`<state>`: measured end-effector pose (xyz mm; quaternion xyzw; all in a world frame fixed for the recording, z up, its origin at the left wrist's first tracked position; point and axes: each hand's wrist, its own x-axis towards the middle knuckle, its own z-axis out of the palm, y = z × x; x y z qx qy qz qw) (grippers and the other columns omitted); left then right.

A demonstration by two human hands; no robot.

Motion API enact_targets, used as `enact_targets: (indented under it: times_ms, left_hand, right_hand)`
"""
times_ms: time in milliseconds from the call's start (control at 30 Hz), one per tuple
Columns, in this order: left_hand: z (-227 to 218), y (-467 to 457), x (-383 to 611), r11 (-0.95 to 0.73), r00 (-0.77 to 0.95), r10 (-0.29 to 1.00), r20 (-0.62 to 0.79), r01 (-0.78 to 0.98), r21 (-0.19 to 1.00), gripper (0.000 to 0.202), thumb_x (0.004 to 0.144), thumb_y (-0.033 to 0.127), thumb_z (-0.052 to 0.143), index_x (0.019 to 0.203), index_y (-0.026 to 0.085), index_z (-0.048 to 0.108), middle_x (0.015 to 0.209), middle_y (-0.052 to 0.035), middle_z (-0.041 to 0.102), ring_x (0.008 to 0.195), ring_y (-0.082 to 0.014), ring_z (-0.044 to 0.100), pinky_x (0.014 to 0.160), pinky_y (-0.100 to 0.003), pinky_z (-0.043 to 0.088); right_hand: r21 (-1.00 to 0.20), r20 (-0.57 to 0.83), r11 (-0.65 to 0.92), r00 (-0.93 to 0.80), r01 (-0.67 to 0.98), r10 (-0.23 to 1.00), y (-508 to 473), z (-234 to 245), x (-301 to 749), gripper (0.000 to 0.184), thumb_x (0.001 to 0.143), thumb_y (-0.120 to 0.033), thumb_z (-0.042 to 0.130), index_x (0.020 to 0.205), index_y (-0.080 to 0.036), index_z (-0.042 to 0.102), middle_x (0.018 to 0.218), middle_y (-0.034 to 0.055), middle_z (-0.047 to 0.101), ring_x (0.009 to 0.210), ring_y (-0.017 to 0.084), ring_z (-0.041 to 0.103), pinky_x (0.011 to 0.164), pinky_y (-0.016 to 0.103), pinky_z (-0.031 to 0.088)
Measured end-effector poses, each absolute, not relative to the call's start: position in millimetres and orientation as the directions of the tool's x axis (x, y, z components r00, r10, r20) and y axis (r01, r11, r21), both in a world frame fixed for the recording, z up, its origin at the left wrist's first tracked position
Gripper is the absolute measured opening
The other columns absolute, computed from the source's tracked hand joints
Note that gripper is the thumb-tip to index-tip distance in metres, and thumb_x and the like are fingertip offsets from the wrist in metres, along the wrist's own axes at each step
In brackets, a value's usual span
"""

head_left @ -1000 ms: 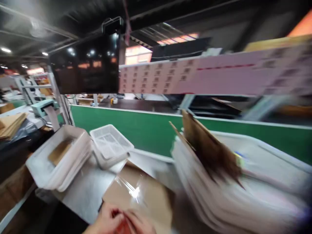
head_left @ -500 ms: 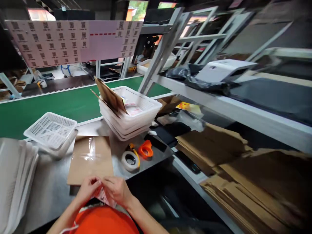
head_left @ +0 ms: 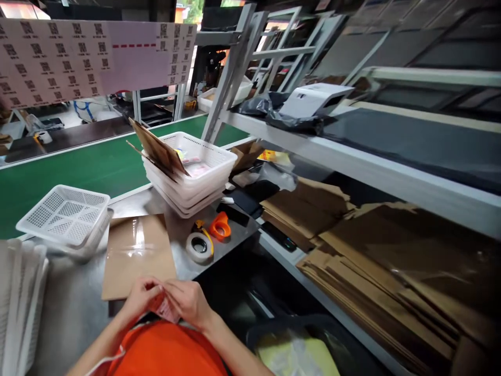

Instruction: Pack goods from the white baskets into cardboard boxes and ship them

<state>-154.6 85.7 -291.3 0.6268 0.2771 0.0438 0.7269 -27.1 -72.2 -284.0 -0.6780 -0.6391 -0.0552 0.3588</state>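
Observation:
Close in front of my body, my left hand [head_left: 143, 296] and my right hand [head_left: 188, 300] come together with pinched fingers. Both are closed on a small pink printed packet [head_left: 167, 309]; the fingers cover most of it, so its exact kind is unclear. Just beyond them a brown cardboard box [head_left: 136, 261] lies flat on the metal table [head_left: 74, 292], with shiny clear tape across its top. A roll of clear tape [head_left: 199, 247] with a yellow dispenser lies to the right of the box, beside an orange tape dispenser [head_left: 219, 227].
Stacked white baskets [head_left: 188, 193] hold cardboard pieces and small packets. Another white basket [head_left: 64, 214] sits at left, near upright nested ones [head_left: 19, 308]. A green conveyor belt [head_left: 78, 162] runs behind. Flattened cartons [head_left: 364, 292] fill the right-hand shelf; a dark bin [head_left: 250, 334] stands below.
The view has swung to the right, so the surroundings sit further left and a bin with yellow contents shows below. Both hands keep their pinch on the pink packet.

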Motion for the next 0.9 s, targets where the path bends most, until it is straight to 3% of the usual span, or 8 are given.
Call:
enact_targets:
  times_ms: [233, 467, 633, 900]
  left_hand:
    - [-282.1, 88.3, -164.8, 0.302, 0.787, 0.467, -0.403, 0.286, 0.909, 0.040, 0.065, 0.053, 0.088, 0.071, 0.015, 0.077, 0.068, -0.0040, 0.072, 0.068, -0.0184, 0.060, 0.074, -0.033, 0.048]
    - [-283.5, 91.4, -179.4, 0.207, 0.759, 0.533, -0.373, 0.311, 0.928, 0.044, 0.069, 0.060, 0.086, 0.076, 0.016, 0.082, 0.077, -0.0065, 0.078, 0.076, -0.0220, 0.066, 0.081, -0.035, 0.051]
    - [-289.0, 92.6, -186.6, 0.176, 0.730, 0.580, -0.362, 0.322, 0.930, 0.044, 0.070, 0.060, 0.085, 0.075, 0.016, 0.083, 0.078, -0.0074, 0.079, 0.077, -0.0231, 0.068, 0.081, -0.035, 0.052]
    - [-285.8, 88.7, -189.2, 0.298, 0.691, 0.609, -0.390, 0.256, 0.920, 0.046, 0.064, 0.060, 0.089, 0.071, 0.014, 0.081, 0.071, -0.0052, 0.075, 0.069, -0.0182, 0.061, 0.074, -0.032, 0.048]
  right_hand:
    - [-0.449, 0.546, 0.165, 0.123, 0.878, 0.828, -57.8, -286.6, -27.3, 0.027, 0.110, -0.022, 0.050, 0.112, -0.021, 0.077, 0.092, 0.0073, 0.082, 0.078, 0.017, 0.076, 0.070, 0.025, 0.059]
    - [-0.544, 0.515, 0.252, 0.082, 0.800, 0.853, -44.5, -285.6, -25.3, 0.025, 0.109, -0.023, 0.051, 0.115, -0.021, 0.076, 0.099, 0.0075, 0.083, 0.085, 0.019, 0.078, 0.076, 0.028, 0.062]
    - [-0.527, 0.516, 0.305, 0.013, 0.793, 0.857, -36.1, -285.7, -23.9, 0.024, 0.109, -0.023, 0.050, 0.109, -0.020, 0.074, 0.095, 0.0060, 0.083, 0.081, 0.018, 0.077, 0.074, 0.027, 0.061]
    - [-0.415, 0.584, 0.402, -0.099, 0.816, 0.805, -26.1, -285.7, -22.8, 0.028, 0.112, -0.021, 0.045, 0.099, -0.018, 0.070, 0.080, 0.0038, 0.077, 0.066, 0.017, 0.071, 0.060, 0.026, 0.055]
